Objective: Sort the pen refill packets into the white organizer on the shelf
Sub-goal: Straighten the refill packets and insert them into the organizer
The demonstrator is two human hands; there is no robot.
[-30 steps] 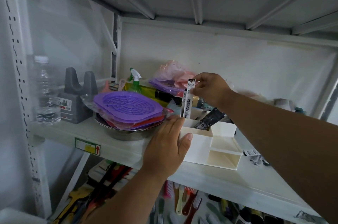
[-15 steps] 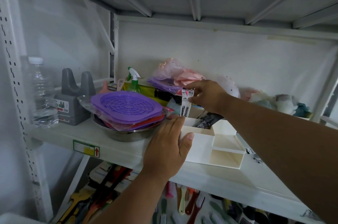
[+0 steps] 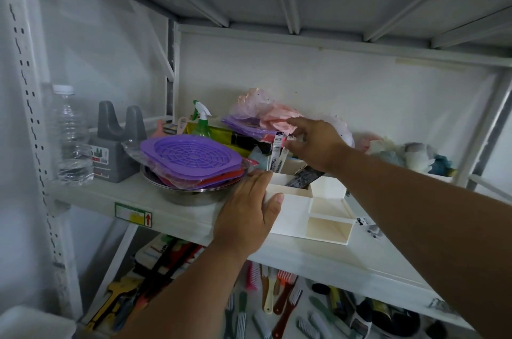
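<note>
Shelf (image 3: 171, 200): packet (image 3: 278, 151) now seated in organizer (image 3: 293, 209) at 12 o'clock; right hand (image 3: 315, 144) releasing, fingers loosening, left hand (image 3: 249, 214) flat, bracing.

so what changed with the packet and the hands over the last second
The right hand lowered the refill packet from above the white organizer into its back left compartment, and its fingers are now opening off the packet tops. The left hand stayed pressed against the organizer's left side; the organizer did not move.

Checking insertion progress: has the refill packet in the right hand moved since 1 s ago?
Yes. The refill packet has dropped into the white organizer, now standing in its rear left compartment; the right hand is at its top.
</note>
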